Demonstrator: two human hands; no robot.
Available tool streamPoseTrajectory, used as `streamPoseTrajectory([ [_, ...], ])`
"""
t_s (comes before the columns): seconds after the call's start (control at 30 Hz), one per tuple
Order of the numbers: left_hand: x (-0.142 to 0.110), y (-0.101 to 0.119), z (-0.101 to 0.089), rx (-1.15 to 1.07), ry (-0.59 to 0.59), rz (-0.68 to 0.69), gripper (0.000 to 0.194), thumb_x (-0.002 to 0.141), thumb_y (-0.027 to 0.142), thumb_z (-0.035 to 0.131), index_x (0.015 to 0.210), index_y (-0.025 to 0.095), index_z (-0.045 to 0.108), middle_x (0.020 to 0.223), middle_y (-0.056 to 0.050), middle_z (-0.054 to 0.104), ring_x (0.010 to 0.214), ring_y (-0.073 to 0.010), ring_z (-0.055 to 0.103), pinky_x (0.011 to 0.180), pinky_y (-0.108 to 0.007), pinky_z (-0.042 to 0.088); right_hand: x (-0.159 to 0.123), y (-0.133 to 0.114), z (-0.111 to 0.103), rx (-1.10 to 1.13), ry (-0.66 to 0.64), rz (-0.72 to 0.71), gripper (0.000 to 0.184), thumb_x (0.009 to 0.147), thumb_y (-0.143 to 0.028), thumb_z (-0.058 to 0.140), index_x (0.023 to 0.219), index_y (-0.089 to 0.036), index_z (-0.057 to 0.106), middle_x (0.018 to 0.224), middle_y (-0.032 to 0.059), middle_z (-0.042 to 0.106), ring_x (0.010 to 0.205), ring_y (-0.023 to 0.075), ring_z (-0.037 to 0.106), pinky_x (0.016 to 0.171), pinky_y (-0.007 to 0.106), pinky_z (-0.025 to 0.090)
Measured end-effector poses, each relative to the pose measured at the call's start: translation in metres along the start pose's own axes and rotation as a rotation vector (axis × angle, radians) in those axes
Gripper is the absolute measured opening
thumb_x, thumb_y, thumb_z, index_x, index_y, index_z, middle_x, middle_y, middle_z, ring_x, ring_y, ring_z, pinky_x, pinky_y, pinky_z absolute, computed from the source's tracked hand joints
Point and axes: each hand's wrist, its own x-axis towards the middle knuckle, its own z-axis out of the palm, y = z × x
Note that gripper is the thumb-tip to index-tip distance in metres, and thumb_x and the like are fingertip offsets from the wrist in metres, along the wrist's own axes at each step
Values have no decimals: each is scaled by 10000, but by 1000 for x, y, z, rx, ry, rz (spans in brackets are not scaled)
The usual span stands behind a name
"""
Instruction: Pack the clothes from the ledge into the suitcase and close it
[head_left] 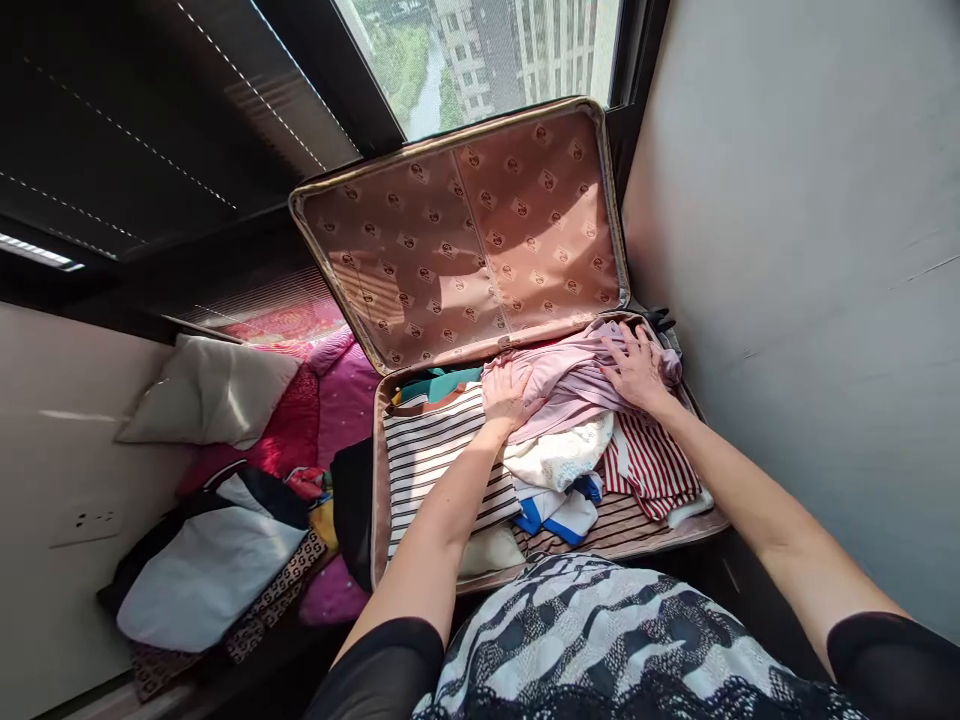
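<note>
An open suitcase (379,500) lies in front of me, its patterned lid (465,240) propped against the window. Both my hands rest flat on a pale pink garment (570,385) at the back of the case. My left hand (508,395) presses its left part with fingers spread. My right hand (637,368) lies on its right part, fingers also spread. Under and around the pink garment lie a black-and-white striped cloth (435,455), a cream cloth (559,455), a red-and-white striped piece (649,465) and a blue-and-white piece (562,510).
A bed with a magenta cover (341,395) and a cream pillow (210,390) lies left of the suitcase. Bags and clothes (217,560) are heaped at its near end. A grey wall (810,250) closes off the right side. A patterned cloth (600,630) covers my lap.
</note>
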Motion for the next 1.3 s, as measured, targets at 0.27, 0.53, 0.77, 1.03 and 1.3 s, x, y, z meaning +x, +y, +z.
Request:
streamPoseTrajectory([
  [0.27, -1, 3, -3, 19, -26, -25, 906, 1021, 752, 636, 1811, 400, 366, 1927, -49, 166, 1780, -438, 116, 1425, -650, 142, -77, -5, 14, -210, 157, 329, 800, 1089, -545, 491, 1730, -68, 440, 1806, 371, 249, 1667, 560, 247, 1194, 795, 413],
  [0.53, 1, 5, -5, 3, -25, -23, 913, 1012, 716, 675, 1804, 357, 398, 1921, -109, 184, 1774, -440, 151, 1428, -639, 132, 3, 0, 9, 2, -291, 243, 809, 1045, -430, 521, 1746, -44, 396, 1733, 289, 482, 1611, 420, 464, 1357, 624, 345],
  [0.77, -6, 8, -34, -21, -93, 22, 923, 1024, 713, 624, 1822, 336, 352, 1923, -135, 160, 1768, -479, 102, 1413, -674, 115, -2, 21, -41, 90, -197, 301, 666, 1039, -389, 514, 1632, -91, 564, 1628, 259, 602, 1469, 391, 608, 1266, 547, 486],
  [1.03, -46, 16, -27, 23, -50, 128, 957, 1011, 719, 645, 1834, 381, 293, 1930, -121, 108, 1761, -515, -22, 1360, -793, 36, -35, -1, -17, -130, -123, 144, 790, 1086, -619, 455, 1786, -256, 415, 1896, 200, 193, 1708, 502, 233, 1286, 795, 318],
  [1.3, -60, 12, -26, -52, -109, 114, 840, 1060, 626, 610, 1820, 397, 333, 1889, -135, 263, 1764, -468, 111, 1376, -768, 85, -20, 14, -5, -171, -301, 230, 807, 1068, -636, 385, 1762, -235, 486, 1828, 260, 338, 1645, 544, 363, 1266, 821, 296],
])
